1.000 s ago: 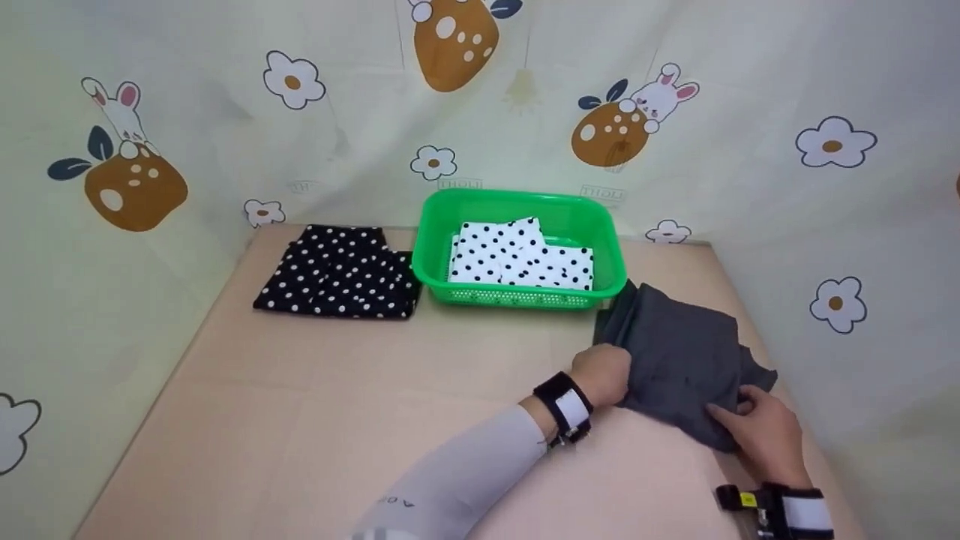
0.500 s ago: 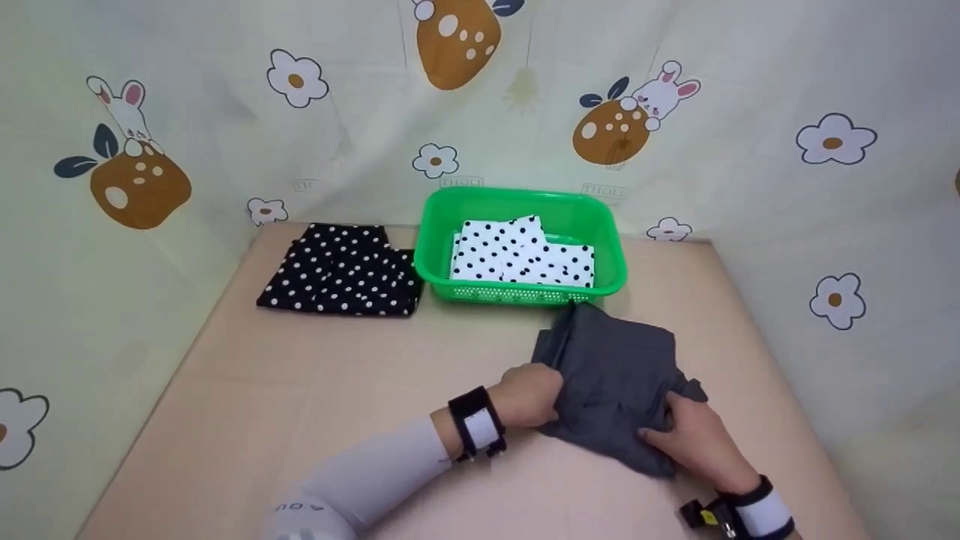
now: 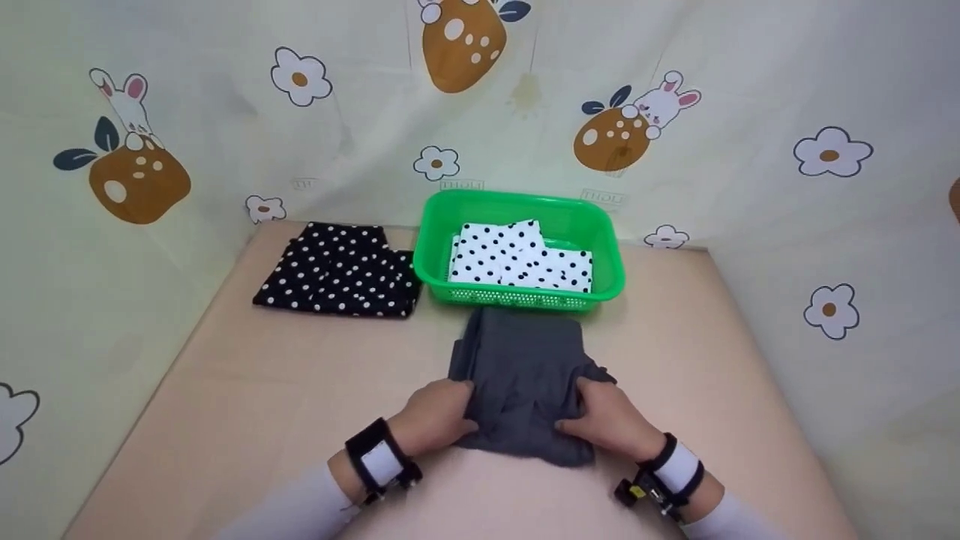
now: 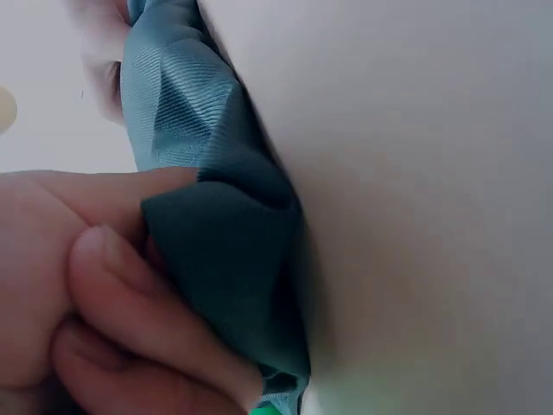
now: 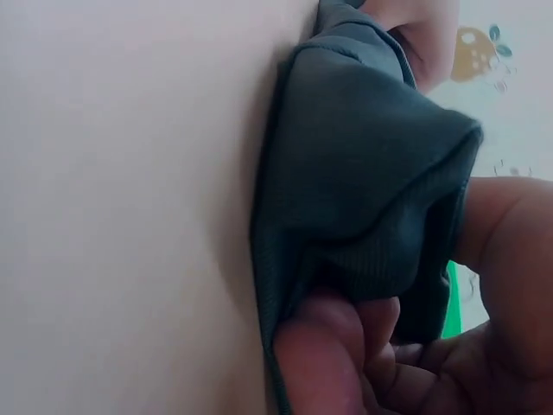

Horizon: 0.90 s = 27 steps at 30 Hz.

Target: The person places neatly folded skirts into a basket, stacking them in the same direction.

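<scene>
A folded dark grey garment (image 3: 525, 382) lies in front of the green basket, at the middle of the table. My left hand (image 3: 435, 415) grips its left edge; in the left wrist view the fingers (image 4: 147, 320) curl at a fold of the cloth (image 4: 225, 242). On the opposite edge, my right hand (image 3: 611, 420) pinches the cloth, thumb on top. Seen from the right wrist, some fingers (image 5: 324, 346) are tucked under the cloth (image 5: 363, 164). The garment's underside is hidden.
The green basket (image 3: 525, 298) stands at the back with a folded white garment with black dots (image 3: 517, 255) in it. Left of it lies a folded black garment with white dots (image 3: 341, 274). A patterned curtain (image 3: 360, 112) hangs behind the table (image 3: 300, 375).
Both hands have carried the grey garment leftward from the table's right side to the middle, in front of the basket. The basket and the dotted garments have stayed in place.
</scene>
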### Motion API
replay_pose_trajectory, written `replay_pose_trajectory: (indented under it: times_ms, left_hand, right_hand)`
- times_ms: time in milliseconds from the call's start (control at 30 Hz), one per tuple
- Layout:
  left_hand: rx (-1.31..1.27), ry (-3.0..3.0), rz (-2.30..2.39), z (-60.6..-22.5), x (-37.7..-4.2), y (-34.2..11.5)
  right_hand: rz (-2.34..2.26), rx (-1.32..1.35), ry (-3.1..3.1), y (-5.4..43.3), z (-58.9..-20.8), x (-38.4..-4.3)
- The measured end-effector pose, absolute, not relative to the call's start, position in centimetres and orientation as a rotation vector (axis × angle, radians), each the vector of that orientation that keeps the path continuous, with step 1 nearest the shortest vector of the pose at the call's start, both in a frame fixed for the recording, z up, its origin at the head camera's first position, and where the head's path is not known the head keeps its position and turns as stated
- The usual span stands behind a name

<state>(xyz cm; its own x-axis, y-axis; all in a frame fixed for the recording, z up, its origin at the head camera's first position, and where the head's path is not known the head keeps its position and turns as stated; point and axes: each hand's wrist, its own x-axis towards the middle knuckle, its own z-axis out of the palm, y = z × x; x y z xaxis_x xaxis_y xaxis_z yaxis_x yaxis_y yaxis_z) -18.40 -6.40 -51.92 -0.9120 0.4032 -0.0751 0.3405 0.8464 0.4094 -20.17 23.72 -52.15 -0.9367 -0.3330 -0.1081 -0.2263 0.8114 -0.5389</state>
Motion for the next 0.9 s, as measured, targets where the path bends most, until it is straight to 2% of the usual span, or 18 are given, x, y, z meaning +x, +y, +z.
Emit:
replay_pose_trajectory:
  times_ms: [167, 467, 667, 900]
  left_hand:
    - [0.464, 2.897, 0.691, -51.9, -17.5, -8.3]
    - [0.444, 2.821, 0.802, -51.2, -17.9, -9.4]
    - [0.277, 2.816, 1.036, -50.7, -18.5, -10.2]
    - [-0.029, 2.585, 1.638, -50.6, -18.8, -10.2]
  right_hand:
    - [-0.925, -0.440, 2.806, 22.5, -53.1, -20.4]
    - [-1.018, -0.371, 2.821, 23.5, -52.7, -20.0]
    - [-1.322, -0.086, 2.848, 24.6, -51.4, -20.1]
    - [-1.783, 0.235, 2.488, 25.3, -50.6, -20.6]
